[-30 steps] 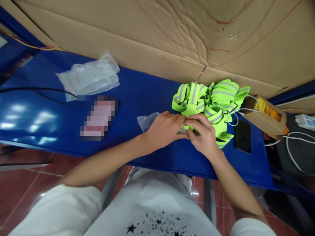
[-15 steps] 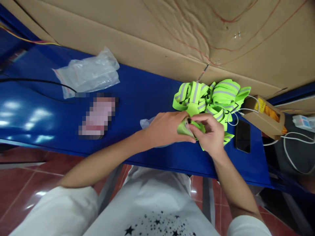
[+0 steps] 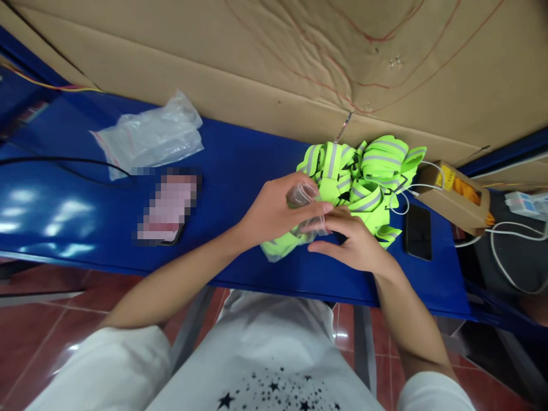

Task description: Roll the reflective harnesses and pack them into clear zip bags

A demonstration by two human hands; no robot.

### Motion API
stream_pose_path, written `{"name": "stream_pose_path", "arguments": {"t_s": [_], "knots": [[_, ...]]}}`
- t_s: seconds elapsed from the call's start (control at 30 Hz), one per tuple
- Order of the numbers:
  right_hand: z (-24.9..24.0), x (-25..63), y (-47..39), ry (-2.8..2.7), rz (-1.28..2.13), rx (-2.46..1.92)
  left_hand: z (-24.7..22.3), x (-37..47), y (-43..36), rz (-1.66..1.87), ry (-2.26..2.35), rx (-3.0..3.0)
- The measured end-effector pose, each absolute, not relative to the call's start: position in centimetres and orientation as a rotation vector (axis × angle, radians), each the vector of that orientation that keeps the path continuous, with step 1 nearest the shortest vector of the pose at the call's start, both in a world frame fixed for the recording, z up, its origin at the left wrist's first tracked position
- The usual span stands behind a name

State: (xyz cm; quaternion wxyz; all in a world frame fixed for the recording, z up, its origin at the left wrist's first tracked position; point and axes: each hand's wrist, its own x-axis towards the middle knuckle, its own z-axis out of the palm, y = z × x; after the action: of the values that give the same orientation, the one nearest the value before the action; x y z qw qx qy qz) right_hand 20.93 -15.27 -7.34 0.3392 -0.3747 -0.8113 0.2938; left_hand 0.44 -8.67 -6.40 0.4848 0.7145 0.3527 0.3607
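My left hand (image 3: 274, 208) is closed around the upper part of a clear plastic bag (image 3: 319, 225). Inside the bag's lower end, below that hand, shows a fluorescent yellow-green strap (image 3: 280, 245). My right hand (image 3: 353, 242) is at the bag's mouth, its fingers touching the plastic and its thumb held apart from them. Some right fingertips are hidden by the bag and my left hand. Just beyond both hands lies a heap of yellow-green straps (image 3: 372, 197) with grey reflective stripes and black buckles.
Flat plastic bags (image 3: 149, 137) lie at the back left of the blue table (image 3: 231, 154), near a phone (image 3: 169, 208) with a pixelated screen. A dark phone (image 3: 418, 231) and an open cardboard box (image 3: 454, 197) with white cables are on the right. Brown cardboard (image 3: 214, 68) stands behind.
The green strap at the bag's mouth has gone down into its lower end. My right fingers have opened from their pinch, and my left hand has turned, showing the clear plastic.
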Motion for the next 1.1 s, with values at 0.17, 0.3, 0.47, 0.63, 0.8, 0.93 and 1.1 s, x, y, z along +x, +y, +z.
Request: {"name": "stream_pose_path", "arguments": {"t_s": [0.17,0.3,0.47,0.63,0.8,0.93,1.1], "knots": [[-7.7,20.5,-15.1,-1.909,0.912,-0.994,-6.1,-0.4,-7.6,0.656,0.704,1.53],[-7.4,22.3,-14.5,-1.775,0.906,-1.04,-7.3,-1.4,-6.1,0.429,0.535,1.23],[-6.6,24.1,-14.1,-1.983,0.679,-1.096,-9.6,-1.0,-6.5,0.431,0.546,1.082],[-7.0,25.2,-13.7,-1.971,0.883,-1.247,-10.8,-0.3,-7.2,0.428,0.485,0.881],[-7.9,25.1,-12.8,-1.81,0.963,-1.254,-11.0,-0.3,-7.5,0.571,0.591,0.863],[-8.4,24.3,-13.1,-1.57,1.052,-1.296,-10.3,-0.3,-7.9,0.679,0.621,0.899],[-8.5,23.9,-14.0,-1.481,1.186,-1.349,-9.9,-0.2,-8.0,0.77,0.722,0.892]]}}
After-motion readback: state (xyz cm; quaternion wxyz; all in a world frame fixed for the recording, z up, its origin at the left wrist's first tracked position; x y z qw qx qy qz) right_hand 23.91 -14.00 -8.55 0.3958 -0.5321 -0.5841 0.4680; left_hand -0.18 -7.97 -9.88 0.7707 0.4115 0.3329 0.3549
